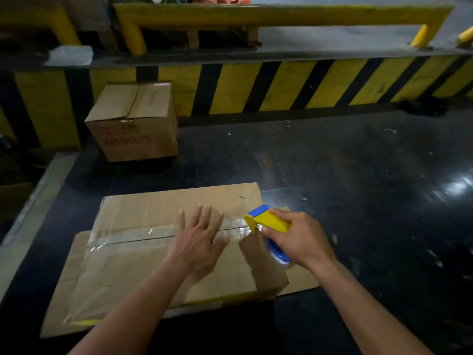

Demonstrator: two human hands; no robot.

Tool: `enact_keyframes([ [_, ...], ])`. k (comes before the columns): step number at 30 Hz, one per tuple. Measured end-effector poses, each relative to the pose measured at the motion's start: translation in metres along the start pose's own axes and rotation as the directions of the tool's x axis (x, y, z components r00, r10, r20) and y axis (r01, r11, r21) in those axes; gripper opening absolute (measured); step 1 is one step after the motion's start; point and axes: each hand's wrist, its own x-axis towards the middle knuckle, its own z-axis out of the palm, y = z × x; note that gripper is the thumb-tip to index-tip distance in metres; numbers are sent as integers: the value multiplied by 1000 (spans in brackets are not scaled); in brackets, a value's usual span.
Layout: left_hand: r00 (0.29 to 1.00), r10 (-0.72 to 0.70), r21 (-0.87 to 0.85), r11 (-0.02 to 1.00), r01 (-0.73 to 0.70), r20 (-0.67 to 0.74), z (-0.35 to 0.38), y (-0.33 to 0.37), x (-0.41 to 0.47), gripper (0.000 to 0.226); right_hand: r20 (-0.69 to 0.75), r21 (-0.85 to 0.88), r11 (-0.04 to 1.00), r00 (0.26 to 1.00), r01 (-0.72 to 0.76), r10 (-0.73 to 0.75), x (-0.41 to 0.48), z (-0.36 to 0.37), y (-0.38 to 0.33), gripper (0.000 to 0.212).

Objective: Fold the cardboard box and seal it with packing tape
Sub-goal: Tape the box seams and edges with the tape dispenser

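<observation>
seam: runs left-right across cardboard box
left hand: flat, open, pressing tape
right hand: grip wrapped round tape dispenser, at seam's right end

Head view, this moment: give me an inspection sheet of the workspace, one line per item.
Surface: dark glossy floor, scuffed, small scraps.
Job's things: cardboard box on a flat cardboard sheet; clear tape along its top seam.
Clutter: second box by the wall.
Grips: left hand flat on the seam; right hand holds the yellow-blue tape dispenser at the box's right edge.
Cables: nothing seen.
Surroundings: yellow-black striped kerb, yellow rail.
</observation>
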Motion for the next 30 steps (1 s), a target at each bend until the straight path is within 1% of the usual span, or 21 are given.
enact_keyframes([
  [2, 1000, 5, 2, 1000, -5, -3, 5, -11, -7, 71, -37, -20, 999, 999, -30, 30, -9, 19, -4, 57],
  [5, 1000, 1, -39, 999, -2, -11, 11, -11, -13, 70, -101, -82, 995, 994, -48, 40, -18, 39, -11, 60],
  [7, 1000, -8, -50, 999, 7, -10, 14, -9, -15, 72, -116, -157, 985, 992, -69, 51, -20, 44, -15, 59],
  [9, 1000, -8, -52, 999, 7, -14, 16, -10, -18, 72, -118, -193, 977, 991, -86, 64, -22, 45, -18, 58],
  [13, 1000, -18, -58, 998, 18, 1, 15, -8, -25, 72, -110, -194, 979, 993, -65, 44, -23, 43, -15, 56],
  [17, 998, -34, -78, 996, 39, 60, 11, -4, -21, 70, -110, -139, 990, 994, -14, -1, -23, 39, -9, 58],
  [18, 998, -41, -96, 994, 46, 53, 7, -4, -17, 67, -114, -116, 993, 993, 6, -19, -23, 37, -7, 59],
  [19, 999, -39, -122, 992, 41, 16, 2, -3, -12, 62, -116, -100, 994, 992, 32, -43, -23, 37, -6, 60],
  [20, 998, -26, -162, 987, 17, -52, -6, -3, -7, 53, -116, -97, 993, 991, 61, -73, -22, 36, -5, 61],
  [21, 992, -8, -243, 970, -22, -123, -14, -2, 0, 43, -117, -100, 991, 988, 88, -100, -22, 37, -5, 62],
  [22, 988, -4, -378, 924, -54, -152, -24, 0, 7, 37, -123, -104, 989, 985, 110, -122, -21, 38, -5, 62],
  [23, 994, -24, -563, 825, -39, -103, -36, 2, 15, 34, -135, -103, 987, 981, 126, -139, -19, 38, -6, 62],
  [24, 999, -33, -757, 652, 32, 14, -48, 5, 23, 34, -150, -96, 986, 977, 137, -151, -17, 38, -7, 63],
  [25, 990, -17, -889, 438, 132, 139, -58, 7, 30, 35, -167, -87, 985, 973, 146, -159, -15, 38, -8, 63],
  [26, 972, 9, -941, 252, 225, 234, -65, 8, 36, 36, -182, -81, 984, 969, 156, -169, -14, 37, -9, 64],
  [27, 958, 36, -950, 144, 276, 284, -70, 8, 42, 36, -188, -80, 983, 966, 164, -177, -12, 36, -9, 66],
  [28, 953, 53, -951, 103, 292, 299, -73, 6, 47, 36, -186, -83, 982, 966, 169, -182, -10, 35, -10, 68],
  [30, 953, 89, -956, 76, 284, 290, -77, 2, 54, 29, -176, -82, 981, 967, 174, -186, -7, 33, -10, 69],
])
